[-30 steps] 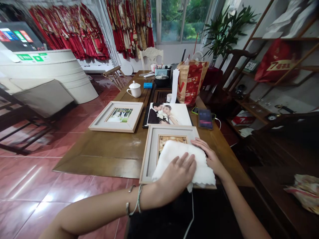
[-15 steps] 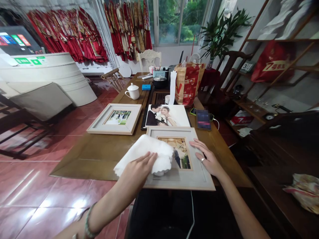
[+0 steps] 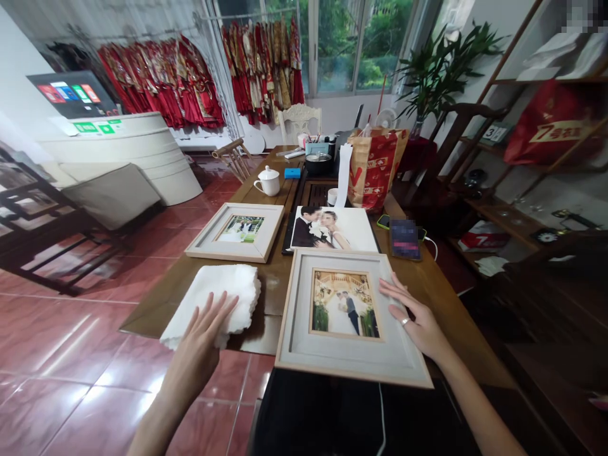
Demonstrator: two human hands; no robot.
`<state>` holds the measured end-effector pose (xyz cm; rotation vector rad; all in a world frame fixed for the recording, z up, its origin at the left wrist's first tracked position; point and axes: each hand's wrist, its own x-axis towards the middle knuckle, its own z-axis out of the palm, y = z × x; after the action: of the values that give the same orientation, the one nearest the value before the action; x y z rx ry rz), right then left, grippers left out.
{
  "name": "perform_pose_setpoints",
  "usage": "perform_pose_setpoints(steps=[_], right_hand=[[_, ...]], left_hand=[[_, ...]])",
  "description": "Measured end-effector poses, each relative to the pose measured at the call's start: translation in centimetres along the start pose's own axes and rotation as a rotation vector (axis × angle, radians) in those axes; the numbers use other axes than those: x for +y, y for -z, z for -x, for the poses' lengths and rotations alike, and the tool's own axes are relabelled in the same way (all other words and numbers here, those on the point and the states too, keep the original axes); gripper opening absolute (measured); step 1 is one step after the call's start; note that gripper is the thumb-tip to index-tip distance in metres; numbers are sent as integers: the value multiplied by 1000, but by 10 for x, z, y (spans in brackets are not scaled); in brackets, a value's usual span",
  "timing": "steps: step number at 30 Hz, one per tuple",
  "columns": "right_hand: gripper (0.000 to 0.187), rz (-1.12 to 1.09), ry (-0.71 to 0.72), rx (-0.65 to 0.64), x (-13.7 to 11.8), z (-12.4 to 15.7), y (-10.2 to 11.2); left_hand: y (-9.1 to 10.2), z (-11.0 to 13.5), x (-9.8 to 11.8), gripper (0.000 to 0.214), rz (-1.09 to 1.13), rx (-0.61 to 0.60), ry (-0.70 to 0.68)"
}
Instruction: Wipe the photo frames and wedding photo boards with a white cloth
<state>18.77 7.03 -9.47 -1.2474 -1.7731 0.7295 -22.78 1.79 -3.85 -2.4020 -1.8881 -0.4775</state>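
Note:
A light wooden picture frame with a wide pale mat and a photo of a couple lies at the table's near edge, its front part jutting past it. My right hand, a ring on one finger, rests across the frame's right side with its fingers stretched over the mat. Left of the frame, a folded white cloth with a ragged edge lies on the wooden table. Spread fingers of my left hand rest on top of the cloth; the thumb is hidden.
A second picture frame lies behind the cloth. Past the near frame are a large wedding photo, phones and a paper bag. A white lidded cup and a blue box stand farther back. A white cable hangs below.
My left hand has moved left with the cloth, off the frame and onto the table, uncovering the whole photo. My right hand stays on the frame's right side. The view has shifted slightly.

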Motion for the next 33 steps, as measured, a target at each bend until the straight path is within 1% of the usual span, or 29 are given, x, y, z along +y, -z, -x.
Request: perform_pose_setpoints(steps=[2, 3, 5, 7, 10, 11, 13, 15, 17, 19, 21, 24, 27, 28, 30, 32, 33], right_hand=[[35, -29, -11, 0, 0, -1, -1], [37, -54, -20, 7, -1, 0, -1], [40, -110, -52, 37, -1, 4, -2], [44, -106, -124, 120, -2, 14, -3], [51, 92, -337, 265, -5, 34, -2], [52, 173, -416, 293, -7, 39, -2], [51, 262, -517, 279, -12, 47, -4], [49, 251, -534, 265, -18, 47, -8], [49, 197, -550, 273, -21, 44, -14], [53, 122, -591, 304, -20, 41, -17], [59, 15, -639, 311, -19, 41, -17], [68, -199, -650, 330, -24, 47, -12], [68, -395, -612, 354, -39, 57, -5], [67, -431, -624, 347, -43, 61, -4], [66, -444, -688, 306, -49, 71, -2], [67, -390, -740, 285, -47, 82, -1], [67, -353, -748, 294, -44, 87, 0]], left_hand=[[4, 7, 16, 58, 120, 92, -12], [6, 10, 28, 55, 193, 102, -14], [5, 14, 53, 43, 350, 74, 1], [-1, 15, 75, 35, 468, -1, 138], [-13, 8, 94, 39, 630, -43, 376], [-16, 5, 98, 42, 679, -69, 445], [-19, -5, 101, 45, 726, -142, 531], [-20, -15, 103, 44, 661, -212, 546], [-21, -24, 105, 40, 511, -246, 524], [-23, -28, 106, 34, 391, -244, 494], [-26, -29, 108, 30, 360, -224, 469], [-29, -24, 110, 29, 471, -182, 445], [-27, -21, 111, 29, 631, -124, 428], [-26, -20, 111, 30, 668, -112, 422], [-23, -19, 113, 30, 701, -106, 415], [-19, -19, 116, 31, 709, -116, 406], [-15, -18, 117, 31, 709, -131, 402]])
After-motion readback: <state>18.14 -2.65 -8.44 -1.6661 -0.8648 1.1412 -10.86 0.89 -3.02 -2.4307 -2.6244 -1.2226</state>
